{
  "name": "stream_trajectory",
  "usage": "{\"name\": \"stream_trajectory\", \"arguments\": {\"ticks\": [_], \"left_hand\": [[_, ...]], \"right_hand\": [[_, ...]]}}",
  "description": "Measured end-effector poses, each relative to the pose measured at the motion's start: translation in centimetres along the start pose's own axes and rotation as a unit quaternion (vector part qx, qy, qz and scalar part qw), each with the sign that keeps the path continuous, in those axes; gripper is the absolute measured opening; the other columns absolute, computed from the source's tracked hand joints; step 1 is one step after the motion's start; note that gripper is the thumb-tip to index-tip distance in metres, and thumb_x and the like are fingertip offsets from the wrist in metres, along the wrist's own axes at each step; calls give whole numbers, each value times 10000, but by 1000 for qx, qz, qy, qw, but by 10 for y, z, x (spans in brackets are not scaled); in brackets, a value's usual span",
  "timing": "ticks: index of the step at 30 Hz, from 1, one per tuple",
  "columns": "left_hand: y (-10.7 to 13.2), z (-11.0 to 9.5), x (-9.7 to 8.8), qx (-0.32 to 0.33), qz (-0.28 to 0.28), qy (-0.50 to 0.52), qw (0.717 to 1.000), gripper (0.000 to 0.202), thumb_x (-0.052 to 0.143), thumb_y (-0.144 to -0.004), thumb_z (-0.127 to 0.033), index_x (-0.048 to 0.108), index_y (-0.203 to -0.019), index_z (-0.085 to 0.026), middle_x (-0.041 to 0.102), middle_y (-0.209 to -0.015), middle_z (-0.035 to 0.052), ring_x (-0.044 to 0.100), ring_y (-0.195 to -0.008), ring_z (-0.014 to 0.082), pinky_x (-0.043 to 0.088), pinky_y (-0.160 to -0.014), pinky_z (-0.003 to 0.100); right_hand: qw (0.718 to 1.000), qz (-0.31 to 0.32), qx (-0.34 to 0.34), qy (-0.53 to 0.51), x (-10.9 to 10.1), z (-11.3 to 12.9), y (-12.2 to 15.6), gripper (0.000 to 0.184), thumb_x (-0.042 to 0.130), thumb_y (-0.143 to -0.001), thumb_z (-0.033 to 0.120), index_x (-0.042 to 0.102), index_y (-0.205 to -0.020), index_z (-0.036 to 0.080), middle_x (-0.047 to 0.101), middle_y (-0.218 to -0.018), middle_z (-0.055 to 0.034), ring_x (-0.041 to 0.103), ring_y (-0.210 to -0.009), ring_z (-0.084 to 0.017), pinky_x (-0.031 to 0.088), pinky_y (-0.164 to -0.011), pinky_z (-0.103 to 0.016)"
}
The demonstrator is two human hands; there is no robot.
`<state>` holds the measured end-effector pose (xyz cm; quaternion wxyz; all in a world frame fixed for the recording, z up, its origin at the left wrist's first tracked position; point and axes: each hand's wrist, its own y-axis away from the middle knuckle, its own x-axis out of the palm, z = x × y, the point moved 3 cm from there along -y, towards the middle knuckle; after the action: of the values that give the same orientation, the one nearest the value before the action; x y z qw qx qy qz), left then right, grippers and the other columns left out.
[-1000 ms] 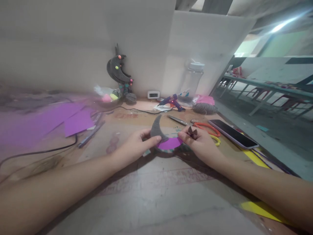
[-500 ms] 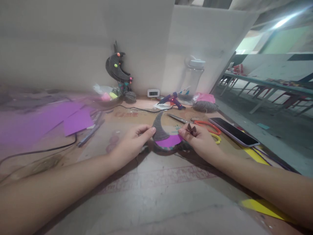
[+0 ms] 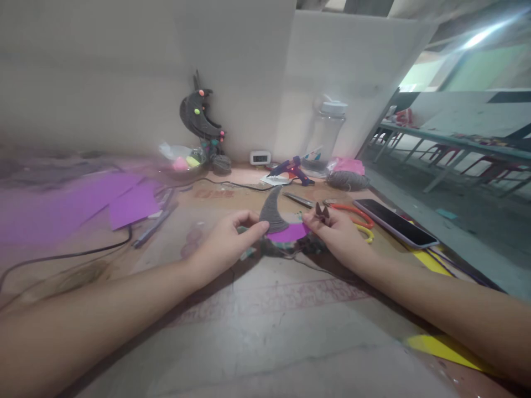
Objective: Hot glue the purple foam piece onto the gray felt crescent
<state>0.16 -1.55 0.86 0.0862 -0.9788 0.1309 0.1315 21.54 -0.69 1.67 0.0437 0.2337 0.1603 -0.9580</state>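
Note:
Between my hands is a crescent moon shape (image 3: 272, 214), its left part wrapped in grey yarn and its lower right part bare purple. My left hand (image 3: 232, 235) pinches the wrapped side with thumb and fingers. At the other end, my right hand (image 3: 332, 226) pinches the purple part. A small dark brown pointed piece (image 3: 322, 212) shows at the right fingers; how it is attached I cannot tell. Under the crescent lies a dark, partly hidden bundle (image 3: 286, 246) with a thin strand trailing right.
Scissors (image 3: 363, 213) with orange and yellow handles and a phone (image 3: 396, 222) lie at right. Behind stand a purple glue gun (image 3: 292, 168), clear bottle (image 3: 327, 132), small digital clock (image 3: 260, 158) and dark crescent ornament (image 3: 194, 113). Purple sheets (image 3: 133, 204) and a pen (image 3: 152, 225) lie left.
The crescent has shifted slightly upward and tilted a little between my hands. My left thumb has slid a bit to the right along it. Both hands keep their grip.

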Motion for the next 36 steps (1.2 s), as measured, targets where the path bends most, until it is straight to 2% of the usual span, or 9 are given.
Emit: {"name": "stream_trajectory", "arguments": {"ticks": [7, 10, 12, 14, 18, 26, 29, 32, 36], "left_hand": [[4, -7, 1, 20, 20, -85, 996, 267, 543, -842, -426, 555, -705, -198, 594, -716, -19, 551, -712, 151, 420, -683, 244], [5, -9, 2, 31, 21, -103, 994, 280, 532, -849, -443, 580, -715, -202, 607, -723, -20, 558, -726, 158, 418, -693, 248], [5, -10, 3, 41, 22, -107, 993, 284, 525, -852, -442, 593, -716, -203, 617, -730, -17, 567, -746, 166, 422, -709, 252], [5, -10, 4, 51, 22, -112, 992, 281, 523, -851, -433, 603, -711, -202, 626, -738, -12, 572, -762, 172, 425, -722, 257], [6, -10, 5, 56, 33, -115, 991, 274, 524, -854, -424, 616, -720, -203, 644, -762, -10, 583, -780, 174, 429, -736, 260], [11, -14, 4, 65, 16, -155, 986, 219, 567, -830, -415, 604, -757, -212, 667, -810, -19, 596, -813, 179, 420, -777, 277], [11, -13, 3, 52, -2, -163, 985, 202, 554, -828, -398, 588, -750, -214, 664, -781, -24, 590, -768, 174, 425, -749, 276], [10, -12, 2, 41, -14, -162, 986, 214, 548, -832, -409, 588, -751, -216, 651, -736, -30, 579, -716, 167, 423, -699, 265], [10, -14, 2, 42, -17, -162, 986, 215, 548, -841, -400, 592, -744, -214, 640, -727, -33, 566, -695, 155, 413, -674, 252]], "right_hand": [[983, -80, -86, 144, -12, 9, 1, 245, 558, -869, 400, 659, -810, 184, 625, -731, -25, 534, -658, -151, 399, -592, -258], [964, -28, -164, 206, -4, 22, 9, 217, 559, -876, 334, 712, -949, 199, 666, -755, -33, 556, -654, -153, 397, -604, -266], [956, 11, -178, 233, 3, 26, 13, 257, 562, -882, 359, 717, -1028, 215, 635, -661, -12, 533, -596, -145, 378, -585, -263], [954, 43, -171, 245, 9, 27, 14, 264, 557, -889, 401, 727, -975, 217, 589, -588, 5, 493, -550, -134, 352, -564, -256], [951, 90, -179, 235, 15, 28, 13, 366, 491, -931, 389, 648, -673, 183, 568, -579, 2, 458, -539, -116, 330, -576, -253], [958, 94, -167, 214, 19, 25, 17, 251, 528, -913, 332, 607, -730, 179, 620, -668, -18, 538, -617, -139, 379, -618, -262], [963, 75, -163, 199, 15, 23, 19, 190, 557, -887, 375, 584, -871, 187, 634, -774, -33, 559, -670, -155, 413, -616, -265], [952, 43, -229, 197, 8, 24, 22, 316, 477, -922, 448, 513, -1102, 191, 624, -964, -86, 578, -824, -207, 453, -712, -322], [925, 66, -284, 244, 7, 26, 23, 306, 341, -990, 374, 514, -1176, 203, 592, -932, -80, 562, -804, -203, 447, -719, -330]]}}
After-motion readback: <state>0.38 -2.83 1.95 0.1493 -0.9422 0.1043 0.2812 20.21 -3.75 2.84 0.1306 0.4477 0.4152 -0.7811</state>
